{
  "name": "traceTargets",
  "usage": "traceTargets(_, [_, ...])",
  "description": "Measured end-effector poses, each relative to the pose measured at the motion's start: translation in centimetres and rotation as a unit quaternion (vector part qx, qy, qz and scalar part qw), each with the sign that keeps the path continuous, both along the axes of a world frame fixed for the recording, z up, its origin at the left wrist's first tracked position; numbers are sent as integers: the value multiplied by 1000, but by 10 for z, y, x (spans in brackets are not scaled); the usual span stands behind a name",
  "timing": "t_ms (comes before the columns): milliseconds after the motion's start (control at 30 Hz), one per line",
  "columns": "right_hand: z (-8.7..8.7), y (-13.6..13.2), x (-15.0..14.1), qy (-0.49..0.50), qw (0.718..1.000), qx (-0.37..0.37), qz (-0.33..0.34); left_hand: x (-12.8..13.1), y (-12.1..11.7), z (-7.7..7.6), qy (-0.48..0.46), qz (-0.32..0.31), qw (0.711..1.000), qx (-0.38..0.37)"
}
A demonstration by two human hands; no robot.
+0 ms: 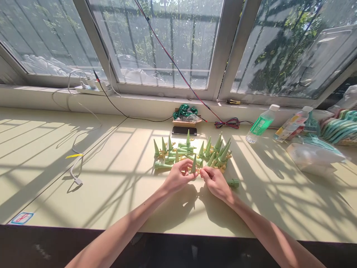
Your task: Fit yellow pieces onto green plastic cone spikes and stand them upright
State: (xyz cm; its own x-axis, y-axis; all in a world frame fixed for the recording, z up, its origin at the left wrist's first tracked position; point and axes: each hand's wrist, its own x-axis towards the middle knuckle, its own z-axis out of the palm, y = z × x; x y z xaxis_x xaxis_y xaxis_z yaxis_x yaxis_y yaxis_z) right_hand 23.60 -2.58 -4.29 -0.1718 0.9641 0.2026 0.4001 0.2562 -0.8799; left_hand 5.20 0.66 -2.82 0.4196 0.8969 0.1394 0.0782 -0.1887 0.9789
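Both hands meet at the middle of the pale table (pixel 111 186). My left hand (pixel 178 176) is closed round a green cone-shaped spike (pixel 193 165) that points up. My right hand (pixel 214 181) pinches something small at the spike's base; I cannot make out what it is. Just beyond the hands lies a pile of green spikes (pixel 192 152), some upright, some flat, with small yellow pieces (pixel 222 169) among them. One green part (pixel 233 182) lies alone to the right of my right hand.
A black phone (pixel 184 130) and a cardboard box with green items (pixel 186 116) lie behind the pile. Two bottles (pixel 260 128) and plastic bags (pixel 312 156) are at the right. A power strip (pixel 92 88) and white cable (pixel 75 171) are at the left.
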Motion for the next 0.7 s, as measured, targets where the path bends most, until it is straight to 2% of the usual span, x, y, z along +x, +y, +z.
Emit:
traceTargets(333, [0, 0, 0, 6, 1000, 5, -2, 2, -4, 5, 0, 1, 1000, 13])
traceTargets(533, [-2, -3, -4, 6, 997, 62, -41, 2, -4, 7, 6, 45, 999, -14])
traceTargets(700, [-3, -1, -4, 8, 990, 106, -98, 3, -4, 10, -5, 39, 997, -62])
